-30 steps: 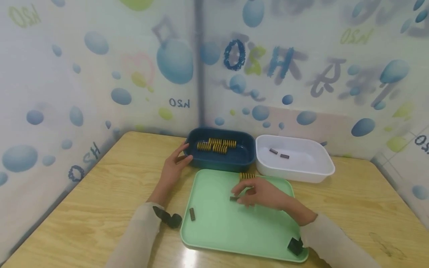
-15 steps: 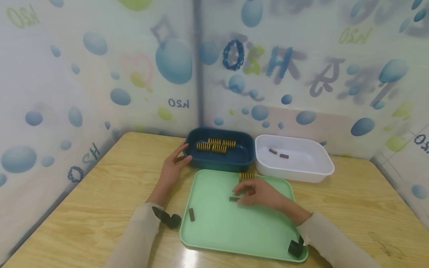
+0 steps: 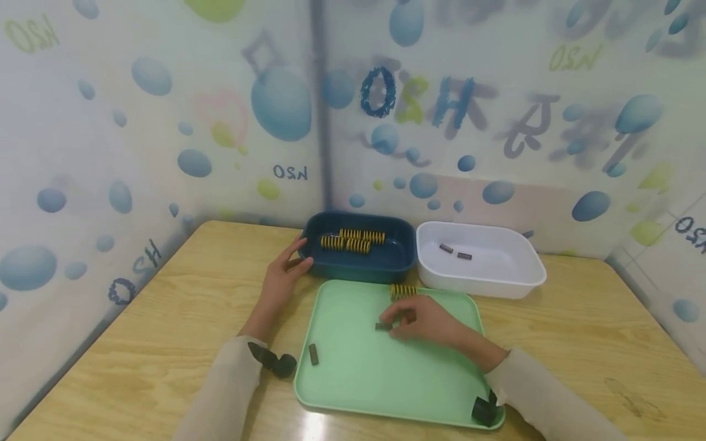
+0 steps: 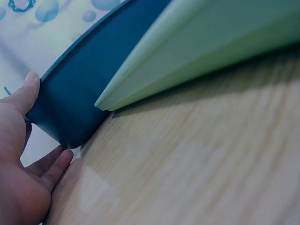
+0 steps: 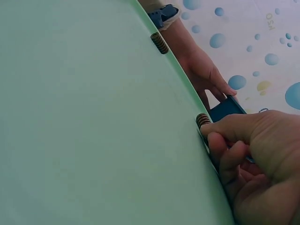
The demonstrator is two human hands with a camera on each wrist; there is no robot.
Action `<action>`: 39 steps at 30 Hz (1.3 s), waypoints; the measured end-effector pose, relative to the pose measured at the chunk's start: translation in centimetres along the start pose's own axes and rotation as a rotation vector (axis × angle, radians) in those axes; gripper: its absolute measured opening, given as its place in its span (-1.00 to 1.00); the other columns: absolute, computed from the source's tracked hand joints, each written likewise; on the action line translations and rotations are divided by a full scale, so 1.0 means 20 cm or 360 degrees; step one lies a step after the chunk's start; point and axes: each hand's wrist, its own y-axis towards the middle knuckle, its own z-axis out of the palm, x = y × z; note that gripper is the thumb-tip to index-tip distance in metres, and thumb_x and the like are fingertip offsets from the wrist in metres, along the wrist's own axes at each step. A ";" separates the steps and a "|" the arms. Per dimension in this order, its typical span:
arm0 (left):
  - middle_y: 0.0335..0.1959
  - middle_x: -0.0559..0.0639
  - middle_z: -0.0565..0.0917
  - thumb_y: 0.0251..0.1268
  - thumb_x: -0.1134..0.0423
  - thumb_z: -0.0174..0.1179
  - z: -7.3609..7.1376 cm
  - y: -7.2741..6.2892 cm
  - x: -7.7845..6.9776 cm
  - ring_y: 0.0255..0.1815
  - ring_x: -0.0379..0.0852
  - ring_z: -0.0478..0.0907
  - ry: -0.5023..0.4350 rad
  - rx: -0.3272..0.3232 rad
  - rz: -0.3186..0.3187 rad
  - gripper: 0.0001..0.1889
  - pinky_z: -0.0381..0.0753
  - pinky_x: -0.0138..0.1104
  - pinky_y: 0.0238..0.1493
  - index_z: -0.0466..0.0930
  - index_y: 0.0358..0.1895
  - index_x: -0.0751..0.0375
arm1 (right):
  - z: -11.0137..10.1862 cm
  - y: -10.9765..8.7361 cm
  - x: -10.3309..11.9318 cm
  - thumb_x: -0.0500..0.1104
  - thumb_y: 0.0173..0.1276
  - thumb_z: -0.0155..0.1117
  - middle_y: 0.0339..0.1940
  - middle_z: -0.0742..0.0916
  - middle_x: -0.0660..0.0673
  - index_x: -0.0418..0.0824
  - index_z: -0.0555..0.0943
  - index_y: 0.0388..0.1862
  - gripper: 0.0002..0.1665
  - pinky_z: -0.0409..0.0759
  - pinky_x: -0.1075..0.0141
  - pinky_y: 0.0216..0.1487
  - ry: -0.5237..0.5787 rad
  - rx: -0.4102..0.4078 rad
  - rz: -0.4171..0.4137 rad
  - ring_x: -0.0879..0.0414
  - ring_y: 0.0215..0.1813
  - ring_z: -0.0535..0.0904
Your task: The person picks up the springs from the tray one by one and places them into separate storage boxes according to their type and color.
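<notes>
My left hand (image 3: pixel 280 280) holds the left end of a dark blue tub (image 3: pixel 364 269), thumb at the front and fingers at the side. In the left wrist view the tub (image 4: pixel 70 103) has the thumb at its rim and fingers near its base. My right hand (image 3: pixel 427 321) pinches a small dark coil spring (image 3: pixel 383 327) low over a light green tray (image 3: pixel 375 380). The right wrist view shows the thumb on that spring (image 5: pixel 202 119). Another small dark spring (image 3: pixel 314 354) lies near the tray's left edge. Behind my right hand a larger yellow spring (image 3: pixel 404 291) sits at the far rim.
Several yellow springs (image 3: pixel 353 241) lie inside the blue tub. A white tub (image 3: pixel 485 285) beside it holds two small dark springs (image 3: pixel 455 252). Both tubs stand behind the tray on the wooden table (image 3: pixel 165 324), close to the patterned wall (image 3: pixel 248 110).
The right fingertips have closed in slightly on the small dark spring. The left hand stays on the blue tub. The whole head view has shifted a little.
</notes>
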 end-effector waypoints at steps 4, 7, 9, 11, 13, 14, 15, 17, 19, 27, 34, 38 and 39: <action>0.51 0.04 0.09 0.38 0.26 0.16 0.01 -0.03 -0.06 0.27 0.22 0.35 -0.0005 0.0005 -0.0006 -0.44 0.36 -0.03 0.23 0.27 0.41 0.20 | 0.00 0.00 0.00 -0.21 0.15 0.46 -0.24 0.71 0.07 -0.09 0.70 -0.12 -0.71 0.58 0.34 -0.33 -0.0031 -0.0002 -0.0002 0.19 -0.36 0.57; 0.51 0.05 0.09 0.39 0.27 0.14 0.01 -0.03 -0.08 0.27 0.22 0.35 0.0019 0.0005 -0.0008 -0.44 0.36 -0.03 0.24 0.26 0.41 0.22 | 0.00 0.00 0.01 -0.17 0.14 0.47 -0.25 0.71 0.07 -0.08 0.70 -0.12 -0.70 0.57 0.34 -0.34 -0.0042 -0.0009 0.0014 0.18 -0.37 0.57; 0.51 0.02 0.09 0.40 0.26 0.14 0.01 -0.03 -0.08 0.28 0.22 0.35 0.0031 0.0009 -0.0013 -0.44 0.36 -0.04 0.24 0.25 0.42 0.22 | 0.00 0.00 0.01 -0.15 0.12 0.49 -0.26 0.71 0.09 -0.06 0.70 -0.12 -0.70 0.57 0.35 -0.34 -0.0047 -0.0017 0.0038 0.18 -0.38 0.56; 0.51 0.00 0.10 0.39 0.25 0.14 0.01 -0.03 -0.08 0.27 0.22 0.35 0.0040 0.0008 -0.0019 -0.44 0.36 -0.04 0.24 0.26 0.42 0.20 | 0.00 0.00 0.02 -0.14 0.12 0.49 -0.27 0.71 0.09 -0.06 0.70 -0.12 -0.69 0.56 0.34 -0.34 -0.0043 -0.0028 0.0053 0.18 -0.38 0.56; 0.50 -0.02 0.11 0.39 0.25 0.15 0.01 -0.03 -0.08 0.27 0.22 0.35 0.0036 0.0007 -0.0027 -0.44 0.36 -0.05 0.24 0.27 0.41 0.20 | 0.00 0.00 0.02 -0.14 0.11 0.50 -0.26 0.71 0.09 -0.06 0.70 -0.12 -0.69 0.57 0.34 -0.33 -0.0045 -0.0036 0.0060 0.18 -0.36 0.57; 0.50 -0.02 0.11 0.39 0.25 0.15 0.01 -0.03 -0.08 0.28 0.21 0.35 0.0030 0.0008 -0.0033 -0.44 0.36 -0.05 0.24 0.27 0.41 0.19 | 0.00 -0.01 0.02 -0.14 0.12 0.49 -0.26 0.71 0.09 -0.07 0.70 -0.13 -0.70 0.57 0.34 -0.32 -0.0048 -0.0037 0.0053 0.18 -0.36 0.57; 0.50 -0.01 0.11 0.38 0.26 0.15 0.01 -0.03 -0.08 0.27 0.21 0.35 0.0023 0.0006 -0.0034 -0.44 0.36 -0.05 0.24 0.27 0.41 0.19 | 0.00 -0.01 0.02 -0.14 0.12 0.49 -0.26 0.71 0.08 -0.08 0.70 -0.13 -0.70 0.58 0.33 -0.31 -0.0052 -0.0037 0.0047 0.18 -0.35 0.57; 0.51 0.02 0.11 0.39 0.26 0.15 0.01 -0.03 -0.08 0.28 0.22 0.34 0.0020 0.0004 -0.0040 -0.45 0.35 -0.05 0.25 0.28 0.41 0.20 | 0.00 0.00 0.02 -0.15 0.12 0.49 -0.27 0.72 0.08 -0.08 0.71 -0.13 -0.71 0.58 0.33 -0.31 -0.0062 -0.0031 0.0033 0.18 -0.34 0.58; 0.51 0.03 0.10 0.39 0.27 0.15 0.01 -0.04 -0.09 0.29 0.22 0.34 0.0016 0.0008 -0.0042 -0.45 0.34 -0.04 0.25 0.27 0.41 0.20 | 0.00 0.00 0.02 -0.15 0.13 0.48 -0.29 0.71 0.08 -0.08 0.71 -0.14 -0.72 0.58 0.33 -0.32 -0.0075 -0.0027 0.0015 0.19 -0.35 0.58; 0.51 0.04 0.08 0.39 0.25 0.14 0.01 -0.03 -0.08 0.30 0.21 0.32 -0.0007 0.0028 -0.0010 -0.44 0.32 -0.02 0.26 0.26 0.42 0.21 | 0.00 0.00 0.01 -0.14 0.15 0.47 -0.33 0.72 0.07 -0.08 0.73 -0.17 -0.76 0.56 0.36 -0.33 -0.0100 -0.0029 -0.0019 0.19 -0.35 0.57; 0.52 0.05 0.07 0.39 0.25 0.15 0.01 -0.03 -0.06 0.29 0.19 0.33 -0.0019 0.0036 -0.0002 -0.43 0.32 -0.04 0.26 0.25 0.42 0.20 | 0.00 -0.01 0.03 -0.25 0.15 0.45 -0.32 0.72 -0.03 -0.22 0.73 -0.16 -0.76 0.54 0.38 -0.30 -0.0115 -0.0048 -0.0022 0.20 -0.31 0.55; 0.51 0.04 0.08 0.39 0.27 0.15 0.01 -0.03 -0.06 0.29 0.19 0.33 -0.0019 0.0022 -0.0007 -0.44 0.32 -0.03 0.25 0.25 0.42 0.22 | 0.01 -0.01 0.02 -0.29 0.16 0.43 -0.29 0.73 -0.07 -0.25 0.72 -0.16 -0.76 0.56 0.36 -0.27 -0.0120 -0.0047 -0.0014 0.19 -0.29 0.57; 0.51 0.03 0.09 0.38 0.27 0.15 0.01 -0.03 -0.06 0.29 0.19 0.33 -0.0024 0.0015 -0.0012 -0.44 0.32 -0.03 0.26 0.26 0.41 0.22 | 0.01 0.00 0.02 -0.28 0.16 0.44 -0.28 0.74 -0.05 -0.23 0.73 -0.15 -0.76 0.57 0.36 -0.25 -0.0121 -0.0043 -0.0011 0.19 -0.27 0.58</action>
